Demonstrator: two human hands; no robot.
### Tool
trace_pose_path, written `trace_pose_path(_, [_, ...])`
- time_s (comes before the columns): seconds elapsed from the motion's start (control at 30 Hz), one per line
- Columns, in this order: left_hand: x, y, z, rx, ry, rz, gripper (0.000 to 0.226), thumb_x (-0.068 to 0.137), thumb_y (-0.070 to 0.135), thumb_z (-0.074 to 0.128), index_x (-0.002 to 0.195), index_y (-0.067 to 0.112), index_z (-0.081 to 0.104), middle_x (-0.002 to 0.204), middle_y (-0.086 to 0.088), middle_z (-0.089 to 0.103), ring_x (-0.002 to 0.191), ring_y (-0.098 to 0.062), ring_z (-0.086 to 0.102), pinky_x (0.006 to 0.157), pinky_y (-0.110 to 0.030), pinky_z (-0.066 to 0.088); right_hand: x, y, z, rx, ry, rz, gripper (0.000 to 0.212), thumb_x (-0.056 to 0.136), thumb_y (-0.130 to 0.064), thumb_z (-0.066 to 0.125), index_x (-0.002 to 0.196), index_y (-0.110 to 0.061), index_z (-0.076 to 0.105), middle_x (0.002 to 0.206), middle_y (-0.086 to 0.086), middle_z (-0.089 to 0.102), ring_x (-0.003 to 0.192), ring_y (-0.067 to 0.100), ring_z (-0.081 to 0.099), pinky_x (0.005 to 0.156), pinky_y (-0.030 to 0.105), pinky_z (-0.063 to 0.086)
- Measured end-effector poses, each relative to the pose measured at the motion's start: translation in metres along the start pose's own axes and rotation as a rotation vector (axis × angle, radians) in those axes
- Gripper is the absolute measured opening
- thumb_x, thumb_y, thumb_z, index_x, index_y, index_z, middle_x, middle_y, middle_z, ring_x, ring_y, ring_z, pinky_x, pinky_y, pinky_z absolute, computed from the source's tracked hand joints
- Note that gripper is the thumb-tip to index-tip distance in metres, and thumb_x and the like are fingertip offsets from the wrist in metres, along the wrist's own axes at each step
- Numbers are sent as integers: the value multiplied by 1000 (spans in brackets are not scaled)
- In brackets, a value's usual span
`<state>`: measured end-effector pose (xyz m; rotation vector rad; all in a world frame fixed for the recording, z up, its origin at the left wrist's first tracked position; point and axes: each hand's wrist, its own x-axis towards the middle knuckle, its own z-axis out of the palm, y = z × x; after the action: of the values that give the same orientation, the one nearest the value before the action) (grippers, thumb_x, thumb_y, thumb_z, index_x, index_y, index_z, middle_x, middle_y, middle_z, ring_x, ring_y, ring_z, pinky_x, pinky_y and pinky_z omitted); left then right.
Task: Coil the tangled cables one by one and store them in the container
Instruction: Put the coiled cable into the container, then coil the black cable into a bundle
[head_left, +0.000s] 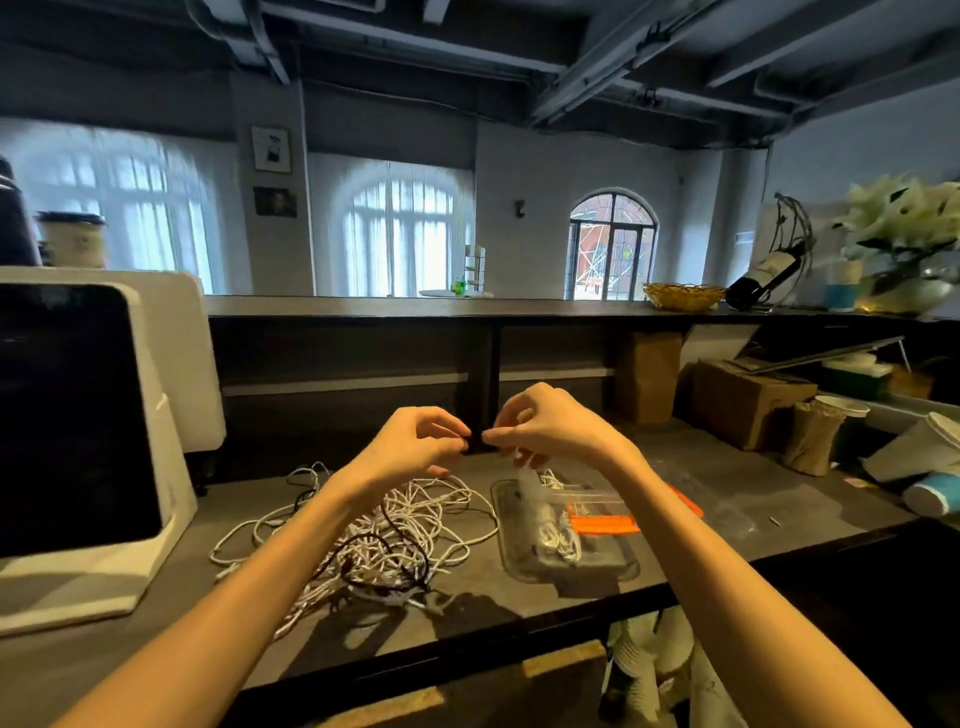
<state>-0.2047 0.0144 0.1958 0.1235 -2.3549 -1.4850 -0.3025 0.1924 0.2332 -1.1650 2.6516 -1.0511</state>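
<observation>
Two hands: left hand and right hand pinch something small, dark.
Tip: coil tight before the container.
Tangle: cables on table.

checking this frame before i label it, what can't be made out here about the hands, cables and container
Head view:
- What the left hand and right hand pinch between them: small, dark, covered by the fingers.
- How many cables make up the tangled pile: strands overlap, and the left forearm crosses it.
- Contents of the clear container: blurred, partly behind a clear bag with an orange strip.
</observation>
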Motion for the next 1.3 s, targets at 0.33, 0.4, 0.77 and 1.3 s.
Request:
trace_pose_path(0.33, [-103,-141,-33,595,32,-47,48,88,30,74,130,44,55,154,9,38,146,-11,26,123,-36,20,-21,18,156,-467,-405,-42,53,82,-49,79,125,-23,63,127,5,63,113,25,62,94,42,56])
trace_pose_path(0.4, [-106,-159,-33,622,21,-61,54,91,29,71,140,40,51,161,9,26,153,-14,13,122,-33,8,-18,31,182,-395,-357,-56,53,80,-53,79,123,-27,61,127,4,57,112,23,59,95,40,54])
trace_pose_path(0.77, [-79,-200,-38,315,309,-37,29,93,20,72,121,28,74,138,2,63,138,-8,47,109,-17,34,-3,65,230,98,87,-147,20,81,-50,81,92,-36,74,110,-16,50,106,1,51,91,24,45])
trace_pose_path(1.3, [-92,-203,-46,-111,387,-12,25,85,3,75,95,26,80,116,11,74,119,-5,63,106,-43,50,-9,10,212,611,266,-223,23,109,-27,47,106,-18,67,73,-12,59,69,4,55,63,15,44])
